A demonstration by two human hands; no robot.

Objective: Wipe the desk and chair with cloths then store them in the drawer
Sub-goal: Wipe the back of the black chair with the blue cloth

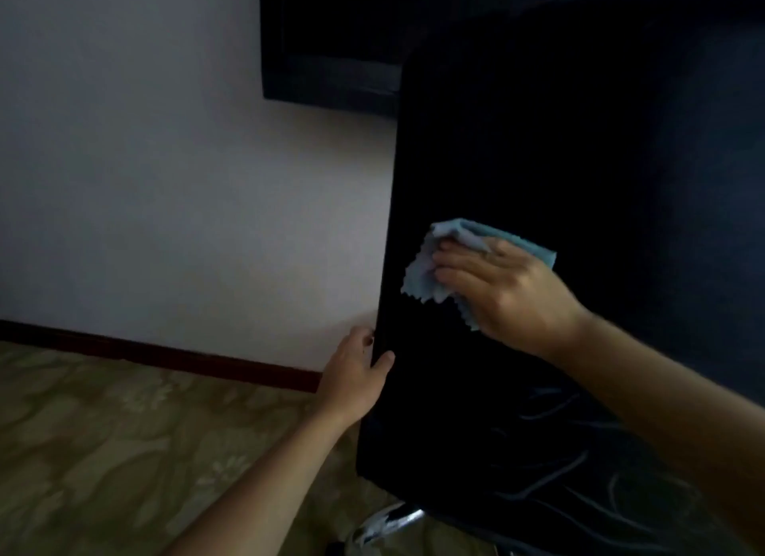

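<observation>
A tall black chair back (517, 149) fills the middle and right of the head view. My right hand (501, 290) presses a light blue cloth (422, 274) with zigzag edges flat against the chair back, fingers spread over it. My left hand (356, 373) grips the chair back's left edge lower down, thumb on the front face and fingers wrapped behind. The desk and the drawer are not clearly seen.
A chrome chair base (389, 522) shows at the bottom. A pale wall (165, 183) with a dark red skirting board (165, 354) stands to the left, above a patterned greenish carpet (103, 452). A dark piece of furniture (331, 58) hangs at top centre.
</observation>
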